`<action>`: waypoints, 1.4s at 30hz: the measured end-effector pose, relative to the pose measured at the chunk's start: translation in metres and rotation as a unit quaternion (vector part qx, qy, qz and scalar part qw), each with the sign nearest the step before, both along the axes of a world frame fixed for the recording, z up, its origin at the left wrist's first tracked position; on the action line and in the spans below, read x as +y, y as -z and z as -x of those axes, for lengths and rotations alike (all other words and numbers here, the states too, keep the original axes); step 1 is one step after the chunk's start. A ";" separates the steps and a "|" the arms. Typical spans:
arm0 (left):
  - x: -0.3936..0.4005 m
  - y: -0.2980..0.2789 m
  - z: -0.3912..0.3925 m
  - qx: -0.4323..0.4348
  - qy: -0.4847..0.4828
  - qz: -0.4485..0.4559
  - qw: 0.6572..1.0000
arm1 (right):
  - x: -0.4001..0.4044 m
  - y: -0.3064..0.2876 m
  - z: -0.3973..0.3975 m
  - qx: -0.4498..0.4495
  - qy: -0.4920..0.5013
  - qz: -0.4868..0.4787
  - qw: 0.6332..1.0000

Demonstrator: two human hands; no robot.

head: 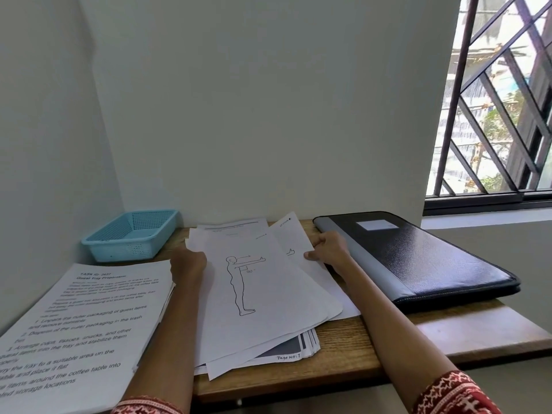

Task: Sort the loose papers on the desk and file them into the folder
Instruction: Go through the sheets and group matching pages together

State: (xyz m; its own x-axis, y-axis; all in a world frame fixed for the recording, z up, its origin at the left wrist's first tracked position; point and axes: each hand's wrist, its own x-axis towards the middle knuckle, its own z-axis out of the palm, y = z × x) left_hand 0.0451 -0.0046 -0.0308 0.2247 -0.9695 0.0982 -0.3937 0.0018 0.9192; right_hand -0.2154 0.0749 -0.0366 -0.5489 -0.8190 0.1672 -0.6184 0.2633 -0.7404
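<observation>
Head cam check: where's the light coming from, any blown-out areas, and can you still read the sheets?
Head view: daylight enters through the barred window, whose outdoor scene is overexposed; wide-angle bending shows at the frame edges; the left stack of printed pages reads only partly, its small print smeared; the figure-drawing sheet, between left hand and right hand, is sharp.

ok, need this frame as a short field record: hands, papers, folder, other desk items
left hand: grips the left edge of the loose papers
right hand: pinches their right edge
loose papers: fanned, uneven pile mid-desk; top sheet shows a standing figure drawing
folder: black, closed, flat at right, apart from the pile
printed stack: left of the pile, untouched
basket: blue, back left corner
desk: wooden
</observation>
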 end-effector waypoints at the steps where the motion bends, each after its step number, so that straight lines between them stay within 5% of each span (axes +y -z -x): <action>1: 0.000 0.000 0.000 0.004 0.001 0.003 1.000 | 0.000 0.000 0.000 0.000 -0.001 -0.001 1.000; 7: -0.002 -0.002 0.003 0.052 0.008 0.023 0.998 | 0.001 0.000 0.000 -0.011 0.011 0.009 1.000; 11: -0.006 -0.001 0.004 0.138 0.041 0.031 0.989 | 0.006 -0.008 -0.004 0.047 0.061 0.098 0.992; 13: -0.008 -0.001 0.006 0.185 0.067 0.033 0.980 | 0.008 -0.016 -0.012 -0.024 0.005 0.151 0.988; 16: -0.008 -0.003 0.008 0.219 0.087 0.031 0.971 | 0.011 -0.018 -0.025 -0.195 -0.120 0.099 0.968; 19: -0.007 -0.003 0.010 0.225 0.087 0.032 0.970 | 0.011 -0.015 -0.022 -0.219 -0.122 0.064 0.966; 30: -0.015 0.007 0.005 0.117 0.065 0.041 0.990 | 0.013 -0.019 -0.021 -0.271 -0.062 0.123 0.953; 34: -0.017 0.008 -0.005 0.064 -0.007 0.023 0.998 | 0.010 -0.015 -0.008 -0.232 0.009 0.188 0.954; 42: -0.019 0.007 -0.006 0.051 -0.004 0.038 0.998 | 0.005 -0.013 -0.004 -0.165 0.031 0.201 0.965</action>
